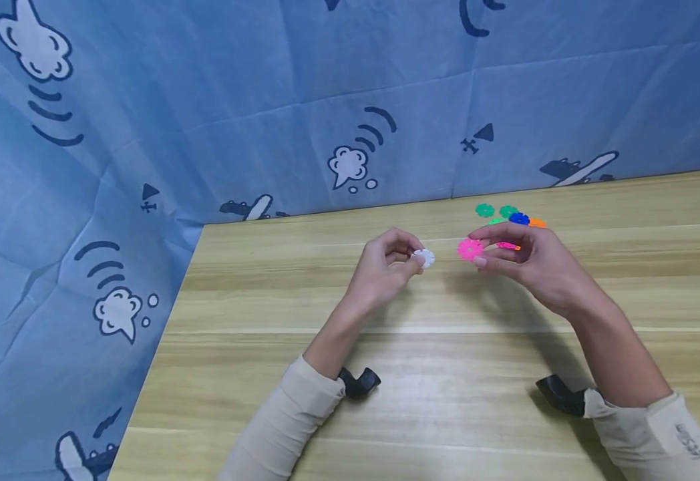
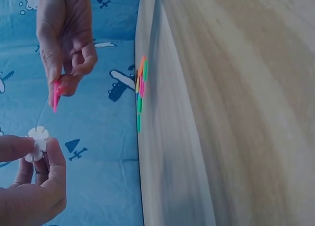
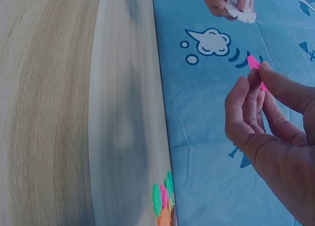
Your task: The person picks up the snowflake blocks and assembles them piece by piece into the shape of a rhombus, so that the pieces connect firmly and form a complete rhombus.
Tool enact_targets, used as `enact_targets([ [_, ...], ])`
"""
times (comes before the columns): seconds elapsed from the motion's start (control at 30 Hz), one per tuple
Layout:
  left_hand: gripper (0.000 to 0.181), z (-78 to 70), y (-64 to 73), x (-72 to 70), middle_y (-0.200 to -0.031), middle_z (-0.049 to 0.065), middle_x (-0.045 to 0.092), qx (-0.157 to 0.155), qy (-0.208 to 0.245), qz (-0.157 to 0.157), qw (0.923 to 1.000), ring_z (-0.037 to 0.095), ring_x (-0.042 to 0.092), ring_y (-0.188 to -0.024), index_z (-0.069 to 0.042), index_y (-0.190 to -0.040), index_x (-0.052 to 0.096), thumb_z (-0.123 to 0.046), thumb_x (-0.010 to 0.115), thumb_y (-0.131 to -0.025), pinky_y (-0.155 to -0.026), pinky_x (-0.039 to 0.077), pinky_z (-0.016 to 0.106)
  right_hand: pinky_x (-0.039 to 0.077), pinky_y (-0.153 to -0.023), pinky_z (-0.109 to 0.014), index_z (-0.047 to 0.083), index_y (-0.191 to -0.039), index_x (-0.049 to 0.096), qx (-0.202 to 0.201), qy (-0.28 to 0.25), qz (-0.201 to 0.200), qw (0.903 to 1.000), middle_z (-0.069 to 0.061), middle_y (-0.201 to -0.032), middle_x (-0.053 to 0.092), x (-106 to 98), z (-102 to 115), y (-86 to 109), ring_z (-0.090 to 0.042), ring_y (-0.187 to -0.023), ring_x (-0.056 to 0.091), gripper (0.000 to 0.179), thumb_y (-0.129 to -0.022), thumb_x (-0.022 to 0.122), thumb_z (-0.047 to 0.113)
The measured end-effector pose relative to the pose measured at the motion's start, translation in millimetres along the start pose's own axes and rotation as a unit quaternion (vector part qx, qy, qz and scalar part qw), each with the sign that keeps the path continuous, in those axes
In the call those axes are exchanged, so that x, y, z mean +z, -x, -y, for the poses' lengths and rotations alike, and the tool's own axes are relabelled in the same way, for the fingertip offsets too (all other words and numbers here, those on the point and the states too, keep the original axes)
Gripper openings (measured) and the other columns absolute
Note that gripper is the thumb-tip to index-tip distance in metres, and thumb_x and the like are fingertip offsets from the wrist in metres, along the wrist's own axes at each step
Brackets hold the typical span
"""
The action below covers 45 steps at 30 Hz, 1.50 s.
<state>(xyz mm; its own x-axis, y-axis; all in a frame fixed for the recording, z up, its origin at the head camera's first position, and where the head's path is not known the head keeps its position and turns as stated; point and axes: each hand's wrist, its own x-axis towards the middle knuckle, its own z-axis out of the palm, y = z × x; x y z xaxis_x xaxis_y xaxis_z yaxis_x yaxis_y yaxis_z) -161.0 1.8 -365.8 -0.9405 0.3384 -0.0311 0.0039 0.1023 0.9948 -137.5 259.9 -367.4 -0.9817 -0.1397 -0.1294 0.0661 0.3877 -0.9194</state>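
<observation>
My left hand (image 1: 384,268) pinches a white notched disc (image 1: 425,258) between thumb and fingers, above the table. Across a short gap to the right, my right hand (image 1: 533,260) pinches a pink notched disc (image 1: 469,249) by its edge. The two discs are apart. In the left wrist view the white disc (image 2: 38,143) shows its flower-like rim, while the pink disc (image 2: 56,95) is seen edge-on. From the right wrist, the pink disc (image 3: 257,72) is partly hidden by fingertips, with the white disc (image 3: 240,12) at the top.
Behind my right hand lie several loose discs, among them a green disc (image 1: 485,210), a blue disc (image 1: 519,218) and an orange disc (image 1: 538,223). The wooden table (image 1: 254,280) ends at a blue printed curtain (image 1: 254,133). A black piece (image 1: 360,383) sticks out from each sleeve.
</observation>
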Motion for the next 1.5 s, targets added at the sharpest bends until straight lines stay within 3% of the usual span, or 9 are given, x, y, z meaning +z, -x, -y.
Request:
enact_targets([
  [0.27,0.009,0.6,0.6,7.0,-0.099,0.006,0.064,0.005,-0.012,-0.001,0.9999,0.009,0.067,-0.084,0.001,-0.111,0.068,0.001,0.068,-0.101,-0.075,0.055,0.018,0.057,-0.091,-0.012,0.009,-0.142,0.063,0.004,-0.01,0.019,0.9997,0.017,-0.13,0.065,2.5,3.4,1.8,0.0,-0.107,0.076,0.046,-0.101,0.078,0.022],
  [0.43,0.009,-1.8,0.0,7.2,-0.097,0.006,0.064,0.012,-0.01,0.0,0.9999,0.01,0.067,-0.082,0.001,-0.11,0.068,0.001,0.068,-0.102,-0.074,0.054,0.018,0.056,-0.092,-0.013,0.013,-0.141,0.064,-0.001,-0.018,0.031,0.9993,0.015,-0.122,0.074,2.5,7.0,1.9,-0.008,-0.104,0.078,0.043,-0.102,0.076,0.027],
  [0.77,0.008,-3.5,1.8,7.7,-0.098,0.005,0.064,0.005,-0.012,0.004,0.9999,0.01,0.069,-0.083,-0.001,-0.11,0.067,0.0,0.068,-0.102,-0.073,0.053,0.018,0.056,-0.096,-0.014,0.01,-0.141,0.061,-0.02,-0.055,0.067,0.9961,0.001,-0.109,0.082,5.9,7.6,4.7,-0.016,-0.105,0.08,0.036,-0.107,0.069,0.021],
  [1.0,0.009,-3.2,3.6,7.7,-0.103,0.008,0.065,0.001,-0.016,0.004,0.9999,0.011,0.07,-0.086,-0.001,-0.111,0.067,-0.001,0.069,-0.102,-0.074,0.055,0.018,0.059,-0.098,-0.017,0.003,-0.14,0.06,-0.029,-0.077,0.083,0.9932,0.001,-0.115,0.079,10.3,7.1,4.0,-0.021,-0.101,0.081,0.037,-0.107,0.068,0.015],
  [1.17,0.009,-3.3,4.8,7.8,-0.103,0.008,0.066,0.008,-0.022,0.007,0.9997,0.011,0.068,-0.088,0.0,-0.11,0.068,-0.002,0.07,-0.102,-0.075,0.055,0.018,0.058,-0.099,-0.017,0.002,-0.14,0.06,-0.026,-0.073,0.088,0.9931,-0.002,-0.117,0.079,13.4,8.6,3.2,-0.023,-0.102,0.081,0.039,-0.105,0.07,0.016],
  [1.5,0.005,-5.0,8.6,10.0,-0.092,0.008,0.067,0.03,-0.049,0.0,0.9984,0.009,0.062,-0.083,0.001,-0.101,0.072,0.001,0.076,-0.097,-0.072,0.058,0.016,0.059,-0.096,-0.018,0.0,-0.139,0.063,-0.023,-0.056,0.083,0.9947,-0.003,-0.106,0.083,17.5,9.8,6.2,-0.023,-0.099,0.081,0.04,-0.103,0.073,0.015],
])
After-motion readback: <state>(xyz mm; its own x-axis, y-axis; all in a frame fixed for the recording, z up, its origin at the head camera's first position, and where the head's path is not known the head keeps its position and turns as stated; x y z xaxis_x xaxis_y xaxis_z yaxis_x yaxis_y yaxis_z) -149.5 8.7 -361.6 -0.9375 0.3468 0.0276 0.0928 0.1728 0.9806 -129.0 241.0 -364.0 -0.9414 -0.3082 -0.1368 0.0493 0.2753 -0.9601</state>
